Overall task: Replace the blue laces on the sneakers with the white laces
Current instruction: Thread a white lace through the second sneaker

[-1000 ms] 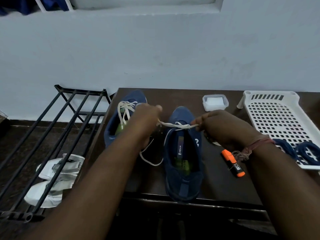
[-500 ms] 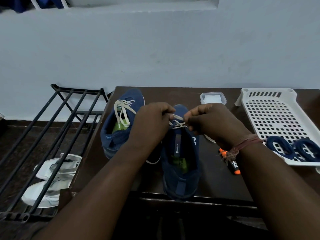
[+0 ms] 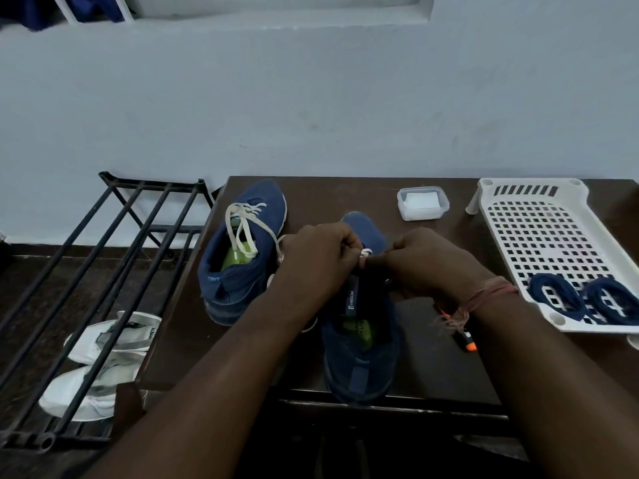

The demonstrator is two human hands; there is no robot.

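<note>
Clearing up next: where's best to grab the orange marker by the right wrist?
Take the orange marker across its barrel, from above and from its near, orange end: it lies flat on the table, and its far end is hidden under the right hand's wrist.

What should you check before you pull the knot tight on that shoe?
1. Both hands hold the white lace: ok. The left hand and right hand pinch it over the near sneaker.
2. Lace threaded through every eyelet of the near sneaker: cannot tell, the hands hide them.
3. Far sneaker already has its white lace: ok.
4. Blue laces out of the way: ok, they lie coiled in the white tray.
5. Near sneaker sits safely on the table: not ok, its heel is at the front edge.
</note>
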